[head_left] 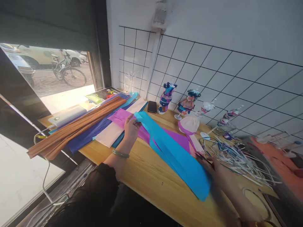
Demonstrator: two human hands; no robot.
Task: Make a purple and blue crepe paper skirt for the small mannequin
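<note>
A long bright blue strip of crepe paper slants across the wooden table. Its far left end is pinched between the fingers and thumb of my left hand, which wears a green bangle. My right hand, somewhat blurred, grips dark scissors by the strip's right edge. Whether the blades touch the paper, I cannot tell. Beneath the blue strip lies purple paper, part of it hidden. A pink-purple piece extends left behind my left hand.
Folded brown paper lies over dark blue sheets at left, beside a white box-like object. A black phone and several dressed figures on stands line the wall. Tangled pale strips cover the right side.
</note>
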